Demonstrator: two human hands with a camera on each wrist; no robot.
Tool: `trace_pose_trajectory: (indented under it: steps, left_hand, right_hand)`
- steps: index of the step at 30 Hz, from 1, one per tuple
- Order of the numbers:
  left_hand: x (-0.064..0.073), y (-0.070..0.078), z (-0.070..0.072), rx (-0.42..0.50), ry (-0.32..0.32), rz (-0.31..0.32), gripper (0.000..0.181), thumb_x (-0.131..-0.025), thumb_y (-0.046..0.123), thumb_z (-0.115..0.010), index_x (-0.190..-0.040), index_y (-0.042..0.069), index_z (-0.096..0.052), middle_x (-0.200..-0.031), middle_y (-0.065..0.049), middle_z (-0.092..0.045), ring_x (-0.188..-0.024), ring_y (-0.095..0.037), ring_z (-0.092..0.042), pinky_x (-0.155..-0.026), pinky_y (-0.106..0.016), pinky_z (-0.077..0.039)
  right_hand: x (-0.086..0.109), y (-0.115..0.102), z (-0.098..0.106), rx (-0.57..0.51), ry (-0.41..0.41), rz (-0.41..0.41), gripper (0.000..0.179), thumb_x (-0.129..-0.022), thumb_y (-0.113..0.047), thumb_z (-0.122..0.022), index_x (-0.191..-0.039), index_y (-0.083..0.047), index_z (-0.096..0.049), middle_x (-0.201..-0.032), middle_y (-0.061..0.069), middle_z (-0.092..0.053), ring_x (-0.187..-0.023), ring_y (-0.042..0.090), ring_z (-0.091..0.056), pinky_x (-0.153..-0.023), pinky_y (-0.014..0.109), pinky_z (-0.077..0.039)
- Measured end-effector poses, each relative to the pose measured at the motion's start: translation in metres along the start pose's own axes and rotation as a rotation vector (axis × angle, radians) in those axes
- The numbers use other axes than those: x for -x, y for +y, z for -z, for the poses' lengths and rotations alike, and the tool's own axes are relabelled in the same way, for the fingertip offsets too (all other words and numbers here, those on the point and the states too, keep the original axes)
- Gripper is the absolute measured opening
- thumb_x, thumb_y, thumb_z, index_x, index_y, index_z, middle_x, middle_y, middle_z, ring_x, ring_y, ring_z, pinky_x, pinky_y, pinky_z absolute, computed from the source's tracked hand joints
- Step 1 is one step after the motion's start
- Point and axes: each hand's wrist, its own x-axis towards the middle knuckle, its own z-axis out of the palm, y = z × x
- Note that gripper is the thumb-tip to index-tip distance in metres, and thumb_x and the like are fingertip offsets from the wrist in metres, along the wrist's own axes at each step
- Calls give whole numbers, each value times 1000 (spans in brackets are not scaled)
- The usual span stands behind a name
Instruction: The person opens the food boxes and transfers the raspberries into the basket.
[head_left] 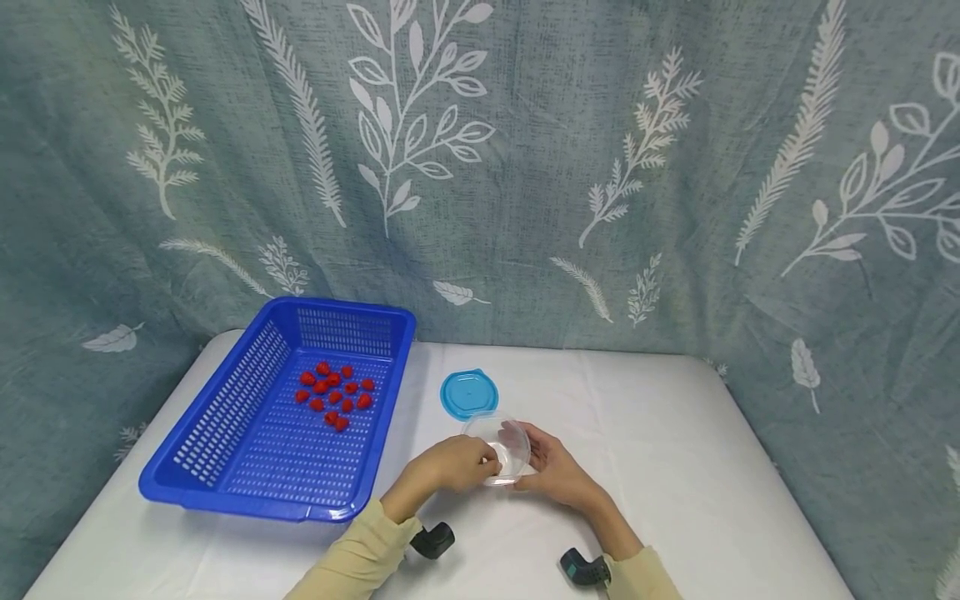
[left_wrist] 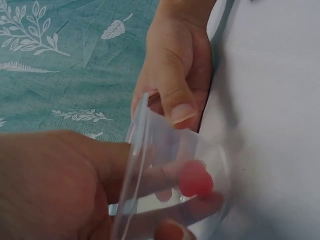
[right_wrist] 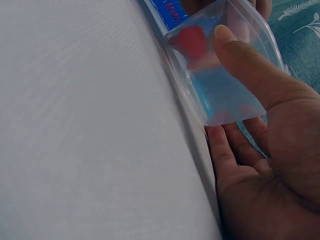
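Observation:
A clear plastic tub is at the middle of the white table. My right hand grips it from the right side, its thumb across the wall in the right wrist view. My left hand reaches in over the rim from the left. Inside the tub a red raspberry shows through the wall, pinched by the left fingers near the base. That same raspberry is visible from the right wrist too. Just behind the tub lies a round blue lid.
A large blue plastic basket stands on the left of the white table. Several red raspberries lie spread over its floor. A green-grey curtain with white leaf patterns hangs behind the table.

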Motion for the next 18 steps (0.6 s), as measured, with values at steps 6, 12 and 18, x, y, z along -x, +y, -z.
trace_pose_trajectory:
  steps: [6, 12, 18]
  left_hand:
    - [0, -2, 2, 135, -26, -17, 16, -101, 19, -61, -96, 10, -73, -47, 6, -44, -37, -7, -40, -42, -21, -33]
    - [-2, -6, 3, 231, -53, -44, 15, -100, 13, -62, -93, 7, -74, -49, 5, -44, -39, -7, -39, -41, -20, -34]
    - [-3, -11, 0, 305, -4, -81, 18, -97, 13, -66, -84, 2, -72, -61, 5, -52, -48, -7, -44, -45, -20, -37]
  right_hand:
    - [0, 1, 0, 12, -6, 15, 89, -75, 8, -82, -153, -3, -38, -155, 23, -40, -146, 42, -36, -107, 24, -44]
    - [1, -2, 0, 10, -16, 20, 89, -75, 9, -81, -152, -2, -38, -155, 24, -40, -145, 43, -36, -107, 25, -44]
    - [1, -2, -1, 13, -17, 21, 89, -76, 9, -80, -153, -3, -38, -156, 23, -39, -146, 42, -36, -108, 25, -43]
